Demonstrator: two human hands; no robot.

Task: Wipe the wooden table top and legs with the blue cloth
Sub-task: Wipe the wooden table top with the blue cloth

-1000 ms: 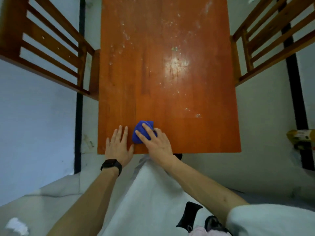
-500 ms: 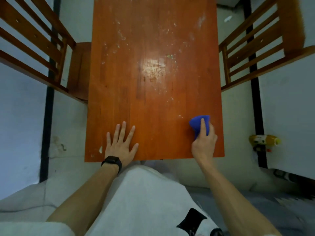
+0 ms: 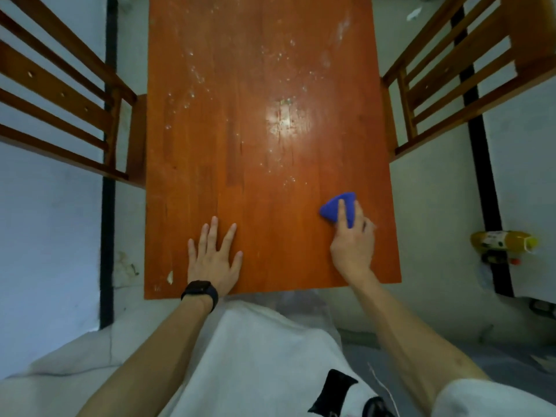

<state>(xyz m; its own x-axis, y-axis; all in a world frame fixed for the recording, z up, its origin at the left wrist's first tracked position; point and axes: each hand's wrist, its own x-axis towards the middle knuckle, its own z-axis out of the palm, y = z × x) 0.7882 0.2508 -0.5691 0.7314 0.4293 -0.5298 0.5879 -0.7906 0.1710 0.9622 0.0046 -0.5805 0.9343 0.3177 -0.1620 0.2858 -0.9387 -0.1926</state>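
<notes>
At the lower right of the frame, the right hand (image 3: 352, 245) presses the bunched blue cloth (image 3: 334, 209) onto the wooden table (image 3: 240, 145) — soft, light, best held by its gathered top — while the left hand (image 3: 212, 260) rests flat, fingers spread.

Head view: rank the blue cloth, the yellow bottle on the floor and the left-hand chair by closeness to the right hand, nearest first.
1. blue cloth: under the right hand fingers, on the wooden table.
2. yellow bottle: on the floor, right of the table.
3. left-hand chair: across the table, far left.
</notes>
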